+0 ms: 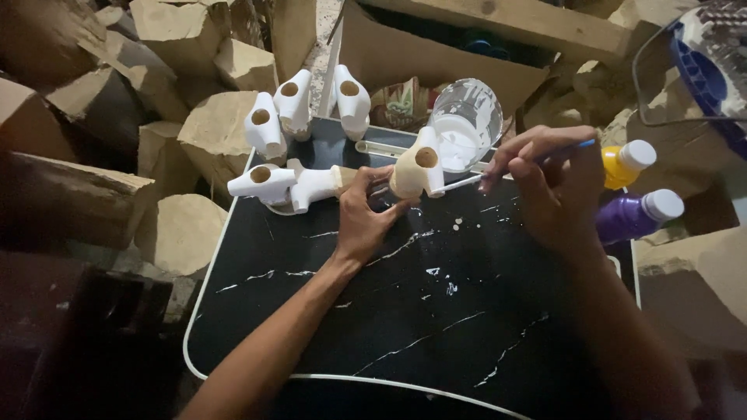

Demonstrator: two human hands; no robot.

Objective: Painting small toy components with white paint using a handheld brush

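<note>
My left hand [364, 211] grips a small wooden piece with a round hole [416, 169], partly coated in white paint, held just above a black marble-look tray table [405, 311]. My right hand [548, 183] pinches a thin paintbrush [467, 181], its blue-tipped handle pointing right and its bristle end touching the piece's right side. A clear plastic cup of white paint [464, 124] lies tilted right behind the piece. Several white-painted pieces with holes [292, 148] stand or lie at the table's far left.
White paint drips dot the table's middle. A yellow paint bottle [625, 163] and a purple one [636, 215] lie at the right edge. Rough wooden blocks [179, 225] crowd the left and back. An open cardboard box [436, 54] sits behind.
</note>
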